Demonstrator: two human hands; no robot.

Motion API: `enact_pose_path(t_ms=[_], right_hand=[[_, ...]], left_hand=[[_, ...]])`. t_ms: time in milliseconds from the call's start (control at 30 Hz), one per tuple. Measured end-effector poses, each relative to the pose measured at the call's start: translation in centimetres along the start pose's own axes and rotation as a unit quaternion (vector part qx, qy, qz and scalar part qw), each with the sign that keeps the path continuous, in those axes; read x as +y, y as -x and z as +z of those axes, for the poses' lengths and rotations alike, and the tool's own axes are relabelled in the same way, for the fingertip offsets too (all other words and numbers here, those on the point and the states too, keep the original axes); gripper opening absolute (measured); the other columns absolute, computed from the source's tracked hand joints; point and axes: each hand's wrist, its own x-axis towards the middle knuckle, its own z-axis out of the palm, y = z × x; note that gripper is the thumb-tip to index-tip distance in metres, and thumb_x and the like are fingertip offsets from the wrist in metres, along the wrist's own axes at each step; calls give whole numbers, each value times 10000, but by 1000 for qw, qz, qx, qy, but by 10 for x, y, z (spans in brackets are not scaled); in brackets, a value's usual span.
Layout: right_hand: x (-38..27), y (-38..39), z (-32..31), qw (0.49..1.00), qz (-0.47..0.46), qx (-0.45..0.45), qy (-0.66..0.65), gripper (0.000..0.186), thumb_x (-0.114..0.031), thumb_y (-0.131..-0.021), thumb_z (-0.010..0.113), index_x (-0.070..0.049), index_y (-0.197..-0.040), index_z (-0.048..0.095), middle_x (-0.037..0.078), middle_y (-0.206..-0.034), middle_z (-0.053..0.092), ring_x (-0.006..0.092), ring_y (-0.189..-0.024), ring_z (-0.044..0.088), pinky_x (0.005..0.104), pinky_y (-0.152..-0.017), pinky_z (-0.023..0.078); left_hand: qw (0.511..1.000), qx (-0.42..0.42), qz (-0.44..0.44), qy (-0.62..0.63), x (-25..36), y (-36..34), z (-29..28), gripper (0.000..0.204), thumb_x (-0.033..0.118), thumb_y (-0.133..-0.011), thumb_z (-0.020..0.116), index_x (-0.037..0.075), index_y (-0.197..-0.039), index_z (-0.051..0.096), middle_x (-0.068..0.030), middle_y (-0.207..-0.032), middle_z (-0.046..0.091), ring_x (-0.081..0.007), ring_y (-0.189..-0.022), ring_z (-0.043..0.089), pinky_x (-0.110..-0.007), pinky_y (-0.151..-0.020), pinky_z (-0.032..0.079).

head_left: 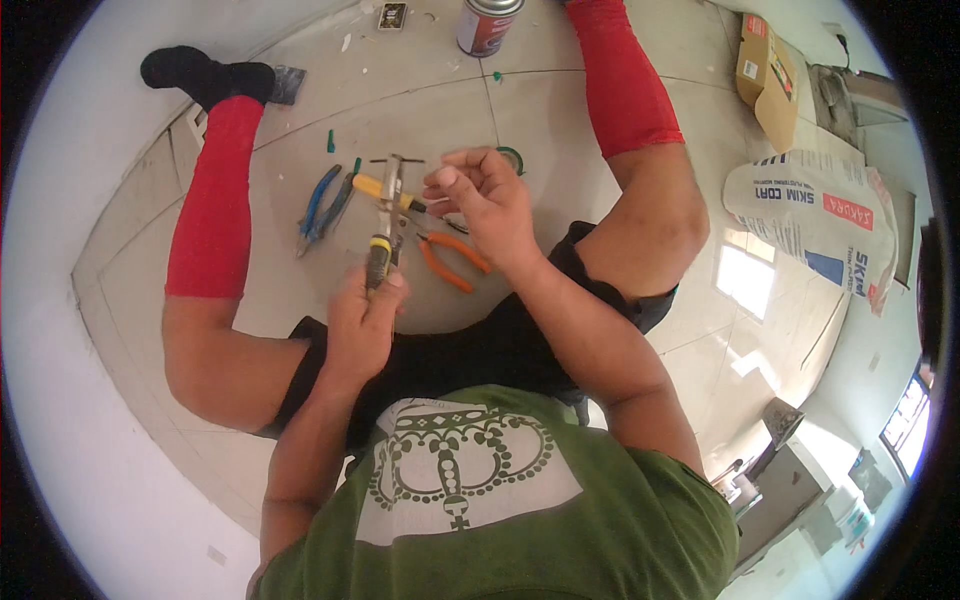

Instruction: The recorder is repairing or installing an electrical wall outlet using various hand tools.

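Your left hand (366, 315) closed round handle of metal tool (389, 213), raised above floor (540, 115). Thin dark rod (413, 161) already crosswise at tip. Your right hand (495, 212) half-curled near tip; hold unclear. Orange-handled pliers (460, 247) lie unheld on floor. Work seems mid-way; how much remains, can't tell.

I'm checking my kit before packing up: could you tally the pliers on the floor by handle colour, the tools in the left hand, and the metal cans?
Blue-handled pliers: 1
Orange-handled pliers: 1
Tool in the left hand: 1
Metal can: 1
Total: 4
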Motion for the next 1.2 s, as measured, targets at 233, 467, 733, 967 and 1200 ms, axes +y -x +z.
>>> enact_pose_path(t_ms=[233, 467, 733, 967, 1200], right_hand=[[73, 39, -12, 679, -137, -100, 714, 348, -381, -853, 739, -58, -966, 672, 126, -930, 608, 322, -889, 627, 445, -766, 556], [58, 37, -5, 668, -118, -137, 722, 378, -338, -807, 745, -41, -1027, 664, 142, -1013, 592, 282, -946, 629, 417, -789, 548], [14, 25, -18, 943, 254, -130, 172, 291, -124, -834, 710, -4, -1078, 606, 186, -1116, 611, 343, -982, 621, 420, -864, 503], [8, 17, -5, 912, -141, -112, 367, 285, -45, -875, 656, 11, -1148, 599, 249, -1262, 576, 407, -1128, 587, 412, -982, 473], [9, 23, -8, 875, -176, -93, 441, 415, -7, -812, 636, 44, -1219, 578, 266, -1427, 461, 454, -1262, 512, 475, -1078, 433]], left_hand=[[975, 92, 40, 196, 16, -13, -15, 236, 226, -1028, 546, -3, -1039, 602, -142, -1071, 700, -151, -791, 658, -306, -655, 576], [953, 84, 13, 291, 6, -5, -19, 225, 199, -1007, 552, -1, -1101, 592, -138, -1117, 688, -153, -803, 650, -301, -662, 568], [927, 70, -31, 366, -1, -7, -27, 284, 213, -995, 563, -5, -1174, 596, -132, -1138, 677, -172, -806, 649, -320, -660, 565], [910, 20, -59, 411, 2, -10, -14, 233, 224, -968, 569, -7, -988, 562, -203, -1078, 681, -228, -789, 660, -347, -617, 566], [889, -19, -57, 455, 7, -9, -11, 199, 228, -968, 551, 31, -941, 555, -211, -1097, 665, -252, -841, 656, -380, -644, 557]])
